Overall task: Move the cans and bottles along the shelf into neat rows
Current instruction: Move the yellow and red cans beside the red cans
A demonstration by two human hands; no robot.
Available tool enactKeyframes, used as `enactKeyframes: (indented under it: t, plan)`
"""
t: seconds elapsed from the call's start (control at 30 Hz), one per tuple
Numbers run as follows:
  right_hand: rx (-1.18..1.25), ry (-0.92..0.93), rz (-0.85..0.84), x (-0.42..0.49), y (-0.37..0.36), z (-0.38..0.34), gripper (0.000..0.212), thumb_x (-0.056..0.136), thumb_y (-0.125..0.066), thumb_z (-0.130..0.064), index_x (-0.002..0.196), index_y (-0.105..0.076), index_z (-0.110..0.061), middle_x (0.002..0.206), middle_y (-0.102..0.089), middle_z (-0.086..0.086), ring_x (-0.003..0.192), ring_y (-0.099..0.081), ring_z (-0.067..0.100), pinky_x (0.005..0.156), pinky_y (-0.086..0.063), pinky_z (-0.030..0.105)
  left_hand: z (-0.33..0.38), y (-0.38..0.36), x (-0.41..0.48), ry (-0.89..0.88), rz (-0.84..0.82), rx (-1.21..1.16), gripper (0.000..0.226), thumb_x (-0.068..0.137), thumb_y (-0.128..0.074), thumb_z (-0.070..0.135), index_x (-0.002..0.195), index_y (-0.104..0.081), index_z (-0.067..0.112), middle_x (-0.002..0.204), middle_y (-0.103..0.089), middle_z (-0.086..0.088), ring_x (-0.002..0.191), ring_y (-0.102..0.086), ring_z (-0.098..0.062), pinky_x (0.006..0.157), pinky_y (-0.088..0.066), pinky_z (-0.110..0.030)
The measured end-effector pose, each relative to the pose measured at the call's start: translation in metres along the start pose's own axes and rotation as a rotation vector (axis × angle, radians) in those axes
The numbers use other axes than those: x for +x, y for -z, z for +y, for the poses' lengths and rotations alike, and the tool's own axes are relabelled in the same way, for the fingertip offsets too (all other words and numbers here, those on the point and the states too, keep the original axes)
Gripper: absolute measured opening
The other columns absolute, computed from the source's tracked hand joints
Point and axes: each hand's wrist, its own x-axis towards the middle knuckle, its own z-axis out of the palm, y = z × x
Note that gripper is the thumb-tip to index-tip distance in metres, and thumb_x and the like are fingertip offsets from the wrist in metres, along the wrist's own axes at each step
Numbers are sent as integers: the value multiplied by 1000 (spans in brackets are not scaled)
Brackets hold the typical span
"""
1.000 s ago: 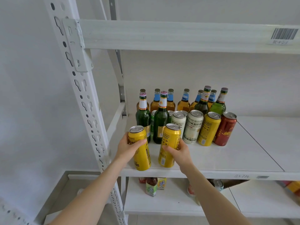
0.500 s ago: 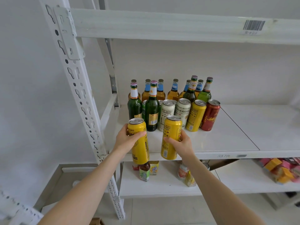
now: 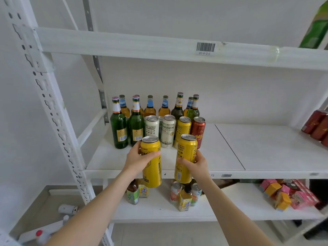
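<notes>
My left hand [image 3: 140, 159] grips a tall yellow can [image 3: 151, 173], and my right hand [image 3: 196, 165] grips a second yellow can [image 3: 185, 157]. Both cans are lifted off, in front of the white shelf's front edge [image 3: 124, 174]. Further back on the shelf stand two green bottles [image 3: 119, 128], two white cans [image 3: 167, 132], a yellow can [image 3: 183, 129] and a red can [image 3: 198, 130]. Behind them is a row of amber and green bottles [image 3: 150, 108].
A perforated white upright [image 3: 53, 110] rises at the left. The upper shelf beam [image 3: 159, 48] runs overhead. Red cans [image 3: 317, 125] sit at the far right. The lower shelf [image 3: 159, 208] holds small drinks and coloured boxes [image 3: 287, 194].
Both hands have carried the yellow cans off the shelf, toward me and to the right. The camera has swung right, bringing the red cans and boxes into view.
</notes>
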Motion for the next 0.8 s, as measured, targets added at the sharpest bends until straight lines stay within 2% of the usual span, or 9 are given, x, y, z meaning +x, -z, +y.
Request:
enactKeyframes:
  t: [0.07,0.23,0.3,0.43,0.57,0.7,0.8]
  plan:
    - [-23,7,-12,0,29,2,43,72,-83,-24,108,-60,-29,100,-70,-5,93,-67,16,79,-55,38,5,-26,-8,8,3,-7,57,63,-84,52,112,-59,38,106,-66,15,100,-61,-6,83,-52,-34]
    - [-94,27,-24,3,101,10,46,71,-84,-27,109,-59,-28,98,-69,-6,91,-67,15,77,-56,37,24,-93,-27,17,16,-23,47,66,-85,47,104,-58,39,104,-65,16,98,-60,-4,76,-49,-29]
    - [-103,25,-19,5,127,15,44,71,-84,-27,107,-59,-29,97,-69,-6,90,-67,15,77,-56,37,31,-119,-31,14,19,-35,50,66,-86,45,108,-58,39,104,-64,17,99,-59,-3,75,-49,-28]
    - [-97,3,1,9,170,20,40,74,-82,-29,105,-57,-33,98,-67,-7,91,-65,13,74,-53,34,42,-165,-33,13,-12,-26,58,65,-86,47,115,-57,39,108,-64,15,103,-60,-7,85,-51,-35]
    - [-54,-10,49,16,209,26,40,74,-82,-26,106,-58,-33,98,-68,-6,91,-65,14,76,-53,35,51,-208,-25,-8,-59,-4,53,62,-86,50,106,-57,46,110,-64,16,105,-59,-9,91,-52,-39]
    - [-41,-15,98,27,251,34,40,74,-82,-25,105,-58,-33,98,-68,-6,91,-65,14,75,-52,34,59,-255,-11,-26,-109,5,53,63,-86,50,110,-60,43,113,-65,13,106,-59,-10,89,-51,-38]
    - [-55,-22,130,44,285,41,38,75,-81,-27,102,-56,-36,98,-67,-7,92,-64,14,78,-52,37,67,-294,2,-36,-144,21,49,64,-86,49,105,-61,36,106,-66,13,102,-60,-8,81,-50,-32]
